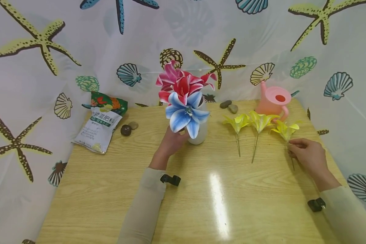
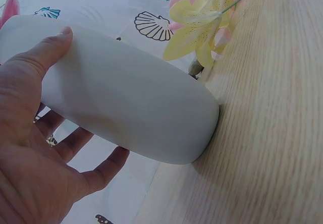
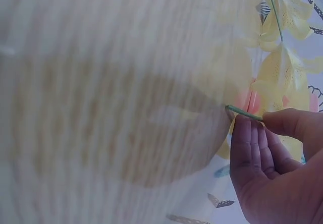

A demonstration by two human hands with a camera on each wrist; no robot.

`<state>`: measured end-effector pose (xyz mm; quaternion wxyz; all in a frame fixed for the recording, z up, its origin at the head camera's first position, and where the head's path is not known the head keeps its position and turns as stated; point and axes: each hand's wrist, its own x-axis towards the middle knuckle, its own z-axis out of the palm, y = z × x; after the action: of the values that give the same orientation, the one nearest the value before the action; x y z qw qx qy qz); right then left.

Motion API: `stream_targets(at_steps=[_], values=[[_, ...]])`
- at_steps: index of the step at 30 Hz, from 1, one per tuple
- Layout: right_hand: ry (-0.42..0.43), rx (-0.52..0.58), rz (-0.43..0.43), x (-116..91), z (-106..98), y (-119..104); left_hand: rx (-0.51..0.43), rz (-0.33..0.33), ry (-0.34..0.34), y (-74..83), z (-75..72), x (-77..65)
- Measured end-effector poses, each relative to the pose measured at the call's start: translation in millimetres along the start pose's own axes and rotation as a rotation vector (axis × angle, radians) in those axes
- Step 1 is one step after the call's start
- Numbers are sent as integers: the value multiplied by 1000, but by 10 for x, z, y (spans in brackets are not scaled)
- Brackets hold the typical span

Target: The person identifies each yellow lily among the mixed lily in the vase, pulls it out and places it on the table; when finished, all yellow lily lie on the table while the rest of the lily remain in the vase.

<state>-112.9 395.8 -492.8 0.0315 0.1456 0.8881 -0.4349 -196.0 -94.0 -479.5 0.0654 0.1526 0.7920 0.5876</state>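
My left hand [image 1: 171,144] grips a white vase [image 1: 201,128] standing at the back middle of the table. In the left wrist view the thumb lies along the near side of the vase [image 2: 126,93] and the fingers curl round beneath it. Pink, red and blue-and-white artificial lilies [image 1: 187,112] rise from the vase and hide its mouth. At the right, my right hand [image 1: 311,157] pinches the green stem [image 3: 245,113] of a yellow artificial lily [image 1: 285,129] between thumb and fingers. Its stem end points toward the table's front.
Two more yellow lilies [image 1: 238,122] [image 1: 260,122] lie between the hands. Behind them stand a pink watering can [image 1: 269,101] and two stones [image 1: 232,108]. A fertilizer bag [image 1: 99,125] and two more stones [image 1: 126,130] lie at the left. A patterned curtain [image 1: 170,27] backs the table.
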Motion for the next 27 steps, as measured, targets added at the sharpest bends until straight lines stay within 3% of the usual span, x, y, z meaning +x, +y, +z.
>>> stream_targets(at_steps=[17, 27], values=[[33, 30, 33, -3, 31, -4, -8, -6, -9, -40, 19, 13], [50, 53, 17, -6, 36, -45, 20, 36, 0, 36, -17, 10]])
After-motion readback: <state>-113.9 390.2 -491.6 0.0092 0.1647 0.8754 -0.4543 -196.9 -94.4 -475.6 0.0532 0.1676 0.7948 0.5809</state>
